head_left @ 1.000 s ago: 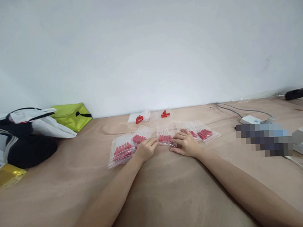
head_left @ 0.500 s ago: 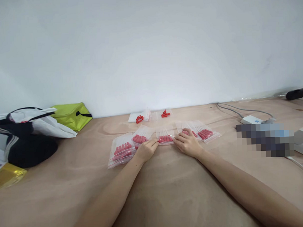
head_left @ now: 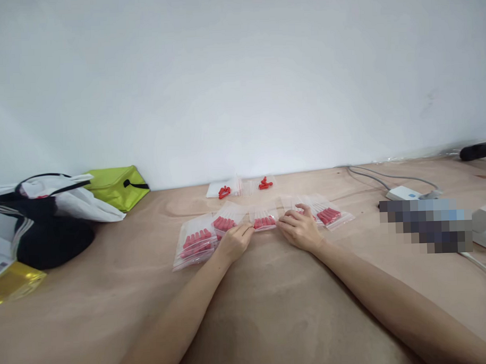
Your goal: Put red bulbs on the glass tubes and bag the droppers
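A small clear zip-lock bag (head_left: 264, 223) lies flat in front of me, holding a row of red-ended sticks with thin pale shafts. My left hand (head_left: 235, 242) pinches its near left corner, fingers pressed together. At the bag's right edge, my right hand (head_left: 300, 230) has its fingertips closed on the seal, index finger slightly raised. Left of the hands lie two more filled bags, one a double-looking stack (head_left: 195, 242) and the other a tilted bag (head_left: 225, 220). To the right, another filled bag (head_left: 329, 213) sits beside one partly covered by my right hand.
Toward the wall lie loose red pieces (head_left: 224, 191) on bags, with another small red pile (head_left: 266, 183). A black cap (head_left: 53, 239), a white bag (head_left: 92, 203) and a lime-green bag (head_left: 118, 189) stand at the left. On the right are a white power strip (head_left: 403, 193), cables and a pixelated object (head_left: 428, 223).
Both hands stay at the middle bag. My right fingers have shifted slightly left along its edge, and the index finger has lifted a little.
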`<state>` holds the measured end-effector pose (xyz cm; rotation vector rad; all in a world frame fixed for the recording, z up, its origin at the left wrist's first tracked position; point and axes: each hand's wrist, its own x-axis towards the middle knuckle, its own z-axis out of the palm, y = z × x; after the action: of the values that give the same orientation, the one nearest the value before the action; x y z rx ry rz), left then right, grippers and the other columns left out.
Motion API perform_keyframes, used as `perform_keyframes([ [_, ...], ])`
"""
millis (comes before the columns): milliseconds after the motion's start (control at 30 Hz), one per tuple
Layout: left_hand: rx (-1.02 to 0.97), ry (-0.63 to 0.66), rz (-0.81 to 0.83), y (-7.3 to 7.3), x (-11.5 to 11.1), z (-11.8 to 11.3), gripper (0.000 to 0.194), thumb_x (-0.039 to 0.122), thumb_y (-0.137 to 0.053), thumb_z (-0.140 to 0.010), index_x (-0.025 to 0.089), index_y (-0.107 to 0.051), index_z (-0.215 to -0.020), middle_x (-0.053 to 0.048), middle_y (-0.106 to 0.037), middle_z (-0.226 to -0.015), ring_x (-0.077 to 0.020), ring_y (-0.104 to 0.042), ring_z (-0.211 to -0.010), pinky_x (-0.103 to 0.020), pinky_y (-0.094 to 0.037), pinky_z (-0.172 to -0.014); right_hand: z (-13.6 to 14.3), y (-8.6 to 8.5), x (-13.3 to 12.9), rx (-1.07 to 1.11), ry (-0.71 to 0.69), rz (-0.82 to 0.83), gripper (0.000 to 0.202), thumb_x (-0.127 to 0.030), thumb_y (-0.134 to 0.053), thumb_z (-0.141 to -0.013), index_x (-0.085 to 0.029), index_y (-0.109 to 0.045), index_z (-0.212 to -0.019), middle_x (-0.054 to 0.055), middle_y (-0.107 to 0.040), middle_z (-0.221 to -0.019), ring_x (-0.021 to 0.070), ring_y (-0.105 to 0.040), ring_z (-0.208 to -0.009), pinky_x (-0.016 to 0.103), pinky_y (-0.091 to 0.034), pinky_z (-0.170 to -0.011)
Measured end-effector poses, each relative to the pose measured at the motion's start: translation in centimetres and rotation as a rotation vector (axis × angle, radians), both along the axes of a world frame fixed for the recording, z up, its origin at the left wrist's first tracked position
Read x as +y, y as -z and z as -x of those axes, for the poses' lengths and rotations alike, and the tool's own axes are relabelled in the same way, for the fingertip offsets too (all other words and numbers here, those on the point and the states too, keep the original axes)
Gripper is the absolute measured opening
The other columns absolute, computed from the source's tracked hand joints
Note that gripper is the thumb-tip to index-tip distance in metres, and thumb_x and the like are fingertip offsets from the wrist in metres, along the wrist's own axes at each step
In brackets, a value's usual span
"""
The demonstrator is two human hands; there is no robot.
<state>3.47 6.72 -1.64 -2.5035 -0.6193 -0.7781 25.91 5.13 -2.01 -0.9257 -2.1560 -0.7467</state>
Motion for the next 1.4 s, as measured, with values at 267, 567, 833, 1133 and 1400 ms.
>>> perform_keyframes([
  [267,-0.04,-0.02,0.02,-0.1,-0.3,-0.5,0.028,0.012,-0.03,-0.09,0.012,-0.058,-0.083,-0.008,-0.066,-0.082,-0.0157,-0.064,-0.076,-0.026,-0.053,-0.067,3.7,0.3,0.5,-0.024,-0.084,-0.061,0.018,-0.015,-0.047,-0.083,-0.02,-0.061,-0.074,-0.003,-0.063,-0.068,0.0105,-0.046,-0.071,0.036,-0.022,-0.087],
  [567,-0.048,-0.012,0.036,-0.4,-0.7,-0.7,0.026,0.009,-0.034,-0.087,0.012,-0.058,-0.079,-0.007,-0.066,-0.079,-0.0165,-0.063,-0.071,-0.027,-0.052,-0.063,3.7,0.0,0.4,-0.073,-0.097,-0.127,0.025,-0.013,-0.042,-0.085,-0.019,-0.058,-0.066,-0.003,-0.06,-0.067,0.0101,-0.045,-0.07,0.036,-0.022,-0.088],
  [833,-0.055,-0.009,0.059,-0.2,-0.8,-0.6,0.025,0.005,-0.035,-0.082,0.013,-0.059,-0.082,-0.006,-0.066,-0.08,-0.0159,-0.062,-0.071,-0.027,-0.052,-0.064,2.3,-0.3,0.1,-0.127,0.011,-0.135,0.025,-0.011,-0.04,-0.085,-0.017,-0.058,-0.068,0.0,-0.056,-0.063,0.0111,-0.043,-0.064,0.036,-0.022,-0.09],
  [1133,-0.072,-0.007,0.092,0.1,-0.6,-0.5,0.023,0.008,-0.038,-0.084,0.013,-0.059,-0.077,-0.006,-0.065,-0.076,-0.0152,-0.062,-0.07,-0.025,-0.051,-0.064,-1.7,0.5,0.0,-0.123,0.069,-0.034,0.019,-0.011,-0.041,-0.084,-0.016,-0.059,-0.079,0.002,-0.06,-0.069,0.0132,-0.048,-0.069,0.034,-0.026,-0.082],
  [1400,-0.041,0.007,0.137,-0.7,-1.5,-1.0,0.019,0.019,-0.041,-0.087,0.016,-0.06,-0.086,-0.005,-0.067,-0.085,-0.0166,-0.061,-0.08,-0.029,-0.049,-0.07,-0.6,0.8,0.1,-0.014,-0.08,0.049,0.023,-0.009,-0.038,-0.083,-0.018,-0.059,-0.084,0.005,-0.065,-0.088,0.0111,-0.054,-0.066,0.025,-0.035,-0.061],
])
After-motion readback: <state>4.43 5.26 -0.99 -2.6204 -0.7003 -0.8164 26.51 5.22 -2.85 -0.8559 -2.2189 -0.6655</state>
